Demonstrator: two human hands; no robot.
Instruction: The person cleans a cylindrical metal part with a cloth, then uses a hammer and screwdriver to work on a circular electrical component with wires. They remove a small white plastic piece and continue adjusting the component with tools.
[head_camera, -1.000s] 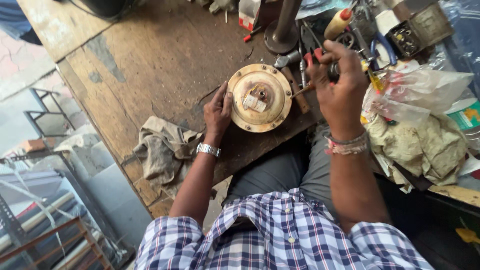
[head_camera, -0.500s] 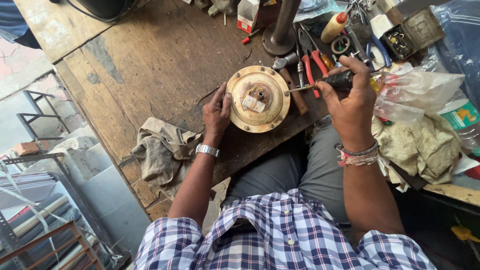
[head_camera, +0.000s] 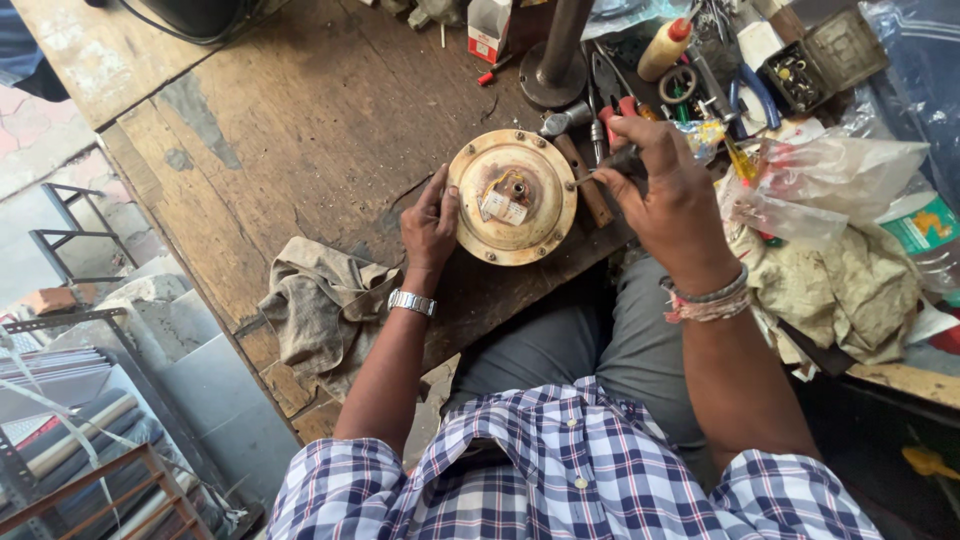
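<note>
Left hand (head_camera: 430, 225) cupping motor disc (head_camera: 512, 197); right hand (head_camera: 665, 190) gripping screwdriver (head_camera: 606, 166), tip leftward.

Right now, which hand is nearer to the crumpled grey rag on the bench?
Left. The left hand rests against the round metal housing, just above the rag. The right hand is beyond the housing, holding a thin tool.

The round motor housing (head_camera: 512, 196) is dull, stained cream metal. The worktop (head_camera: 290, 130) is rough, scuffed bare wood. A rag (head_camera: 320, 310) at lower left is limp, grimy cloth; the bags (head_camera: 830, 185) at right are glossy clear plastic.
</note>
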